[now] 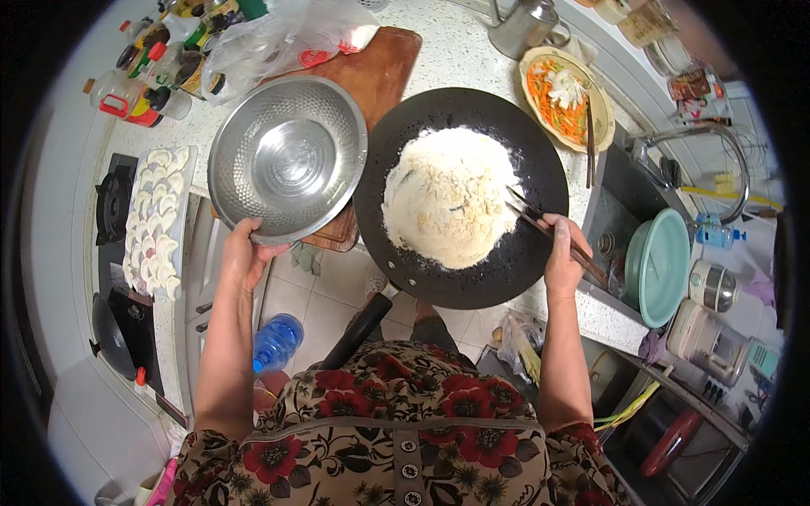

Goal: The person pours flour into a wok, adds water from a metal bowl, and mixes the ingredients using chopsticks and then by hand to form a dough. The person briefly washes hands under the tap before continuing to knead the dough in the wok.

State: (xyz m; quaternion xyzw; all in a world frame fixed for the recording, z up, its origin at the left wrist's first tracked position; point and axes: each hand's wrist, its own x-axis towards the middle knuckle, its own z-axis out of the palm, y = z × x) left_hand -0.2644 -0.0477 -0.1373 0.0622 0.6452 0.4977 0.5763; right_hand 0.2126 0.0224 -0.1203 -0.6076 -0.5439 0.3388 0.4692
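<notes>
My left hand (pixel 245 253) grips the near rim of a hammered stainless-steel bowl (pixel 288 158), thumb inside the edge. Shiny and bare inside, the bowl is held over a wooden cutting board (pixel 386 69). In my right hand (pixel 565 256) is a pair of dark chopsticks (pixel 535 215), their tips at the right edge of a heap of flour (pixel 449 196). That flour, pale with yellowish clumps near the middle, lies in a wide black wok (pixel 405 278). The wok's black handle (pixel 361 329) points toward my body.
At left, a tray of crescent dumplings (pixel 155 218) stands beside a gas burner (pixel 114 205). A plate of shredded vegetables (pixel 563 101) with chopsticks sits behind the wok. The sink (pixel 607 209) holds a green basin (pixel 658 265). A blue water bottle (pixel 278 341) is on the floor.
</notes>
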